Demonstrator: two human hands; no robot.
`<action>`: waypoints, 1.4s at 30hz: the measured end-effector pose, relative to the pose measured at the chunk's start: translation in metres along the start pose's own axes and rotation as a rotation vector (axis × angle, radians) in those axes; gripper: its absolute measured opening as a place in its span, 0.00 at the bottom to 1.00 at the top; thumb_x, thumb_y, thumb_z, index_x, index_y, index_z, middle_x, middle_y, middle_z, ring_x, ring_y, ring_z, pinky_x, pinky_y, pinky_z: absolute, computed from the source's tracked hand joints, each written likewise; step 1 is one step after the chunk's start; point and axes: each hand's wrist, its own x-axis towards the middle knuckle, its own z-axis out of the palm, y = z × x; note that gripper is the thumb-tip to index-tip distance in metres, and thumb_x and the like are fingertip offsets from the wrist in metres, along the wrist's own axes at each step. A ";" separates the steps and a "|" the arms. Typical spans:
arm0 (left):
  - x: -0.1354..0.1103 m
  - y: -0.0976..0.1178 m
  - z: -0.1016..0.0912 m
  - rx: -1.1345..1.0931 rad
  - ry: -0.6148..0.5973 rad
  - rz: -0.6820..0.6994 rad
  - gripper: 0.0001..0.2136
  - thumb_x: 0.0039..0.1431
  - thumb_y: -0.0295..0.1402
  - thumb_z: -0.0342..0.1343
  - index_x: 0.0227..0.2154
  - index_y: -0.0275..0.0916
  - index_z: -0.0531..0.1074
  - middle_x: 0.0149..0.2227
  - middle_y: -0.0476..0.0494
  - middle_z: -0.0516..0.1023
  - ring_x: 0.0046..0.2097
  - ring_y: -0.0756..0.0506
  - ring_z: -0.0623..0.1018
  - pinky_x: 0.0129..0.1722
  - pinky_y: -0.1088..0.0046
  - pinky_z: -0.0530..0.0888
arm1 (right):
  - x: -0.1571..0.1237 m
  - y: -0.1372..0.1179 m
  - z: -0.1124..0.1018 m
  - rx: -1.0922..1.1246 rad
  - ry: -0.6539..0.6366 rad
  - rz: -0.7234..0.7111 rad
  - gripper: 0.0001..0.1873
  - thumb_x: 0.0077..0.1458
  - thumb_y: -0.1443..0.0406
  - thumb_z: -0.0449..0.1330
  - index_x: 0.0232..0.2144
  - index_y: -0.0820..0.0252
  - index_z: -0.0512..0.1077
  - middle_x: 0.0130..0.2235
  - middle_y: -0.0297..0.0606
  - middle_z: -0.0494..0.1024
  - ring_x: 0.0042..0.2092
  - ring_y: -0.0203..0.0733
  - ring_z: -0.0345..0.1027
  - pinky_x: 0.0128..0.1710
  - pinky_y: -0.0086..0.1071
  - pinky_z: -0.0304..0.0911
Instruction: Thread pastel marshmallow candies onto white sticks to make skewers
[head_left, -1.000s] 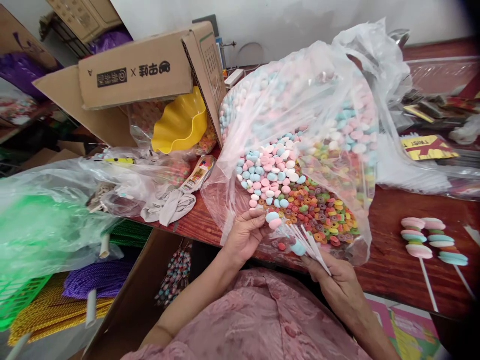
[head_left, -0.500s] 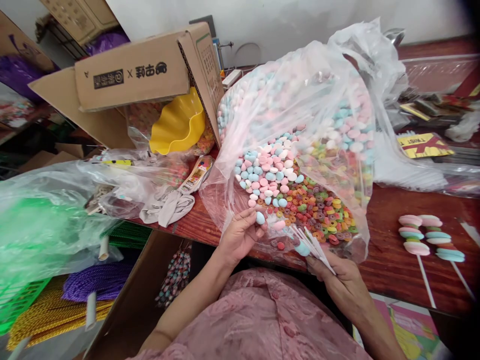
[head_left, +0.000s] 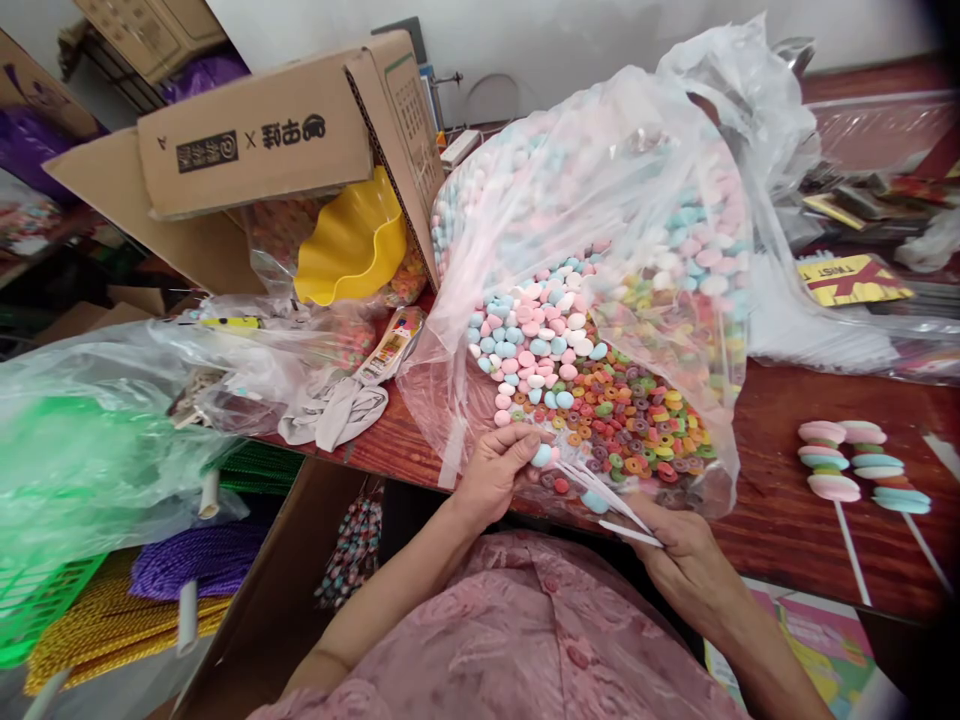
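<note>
My left hand (head_left: pixel 495 470) pinches a pale blue marshmallow (head_left: pixel 541 455) at the tip of the white sticks. My right hand (head_left: pixel 675 545) is closed on several white lollipop sticks (head_left: pixel 607 490) that point toward the left hand. Below them another blue marshmallow (head_left: pixel 595 501) shows by the table edge. Just beyond both hands, an opened clear plastic bag (head_left: pixel 465 380) holds pink, white and blue marshmallows (head_left: pixel 529 330) and colourful ring gummies (head_left: pixel 637 415). Whether the held marshmallow is pierced by a stick, I cannot tell.
Two finished-looking candy skewers (head_left: pixel 832 487) lie on the red-brown table (head_left: pixel 780 420) at right. A cardboard box (head_left: pixel 262 140) with a yellow wavy bowl (head_left: pixel 352 245) stands at back left. Grey gloves (head_left: pixel 334 410) lie nearer. Purple cord bundles (head_left: pixel 191 560) sit lower left.
My left hand has moved right and slightly down with the blue marshmallow, which now meets the stick ends. The sticks in my right hand have shifted, one now angled apart from the rest.
</note>
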 end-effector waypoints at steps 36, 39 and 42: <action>-0.011 -0.016 0.023 -0.245 -0.046 0.109 0.22 0.58 0.54 0.59 0.38 0.38 0.70 0.33 0.44 0.79 0.35 0.44 0.79 0.35 0.68 0.76 | 0.001 -0.019 0.014 -0.042 0.157 -0.023 0.18 0.65 0.62 0.50 0.45 0.54 0.80 0.29 0.35 0.77 0.28 0.40 0.69 0.29 0.27 0.65; -0.011 -0.020 0.023 -0.209 -0.051 0.136 0.22 0.57 0.55 0.58 0.37 0.39 0.70 0.33 0.45 0.78 0.36 0.44 0.79 0.36 0.68 0.76 | 0.001 -0.019 0.015 -0.058 0.151 -0.011 0.19 0.65 0.61 0.49 0.44 0.54 0.80 0.29 0.36 0.78 0.28 0.41 0.70 0.30 0.28 0.66; -0.009 -0.026 0.021 -0.164 -0.066 0.181 0.21 0.59 0.55 0.56 0.35 0.39 0.70 0.32 0.45 0.77 0.35 0.45 0.78 0.37 0.69 0.75 | 0.001 -0.019 0.015 -0.070 0.127 -0.004 0.19 0.65 0.62 0.49 0.44 0.55 0.80 0.29 0.36 0.78 0.28 0.40 0.70 0.30 0.27 0.66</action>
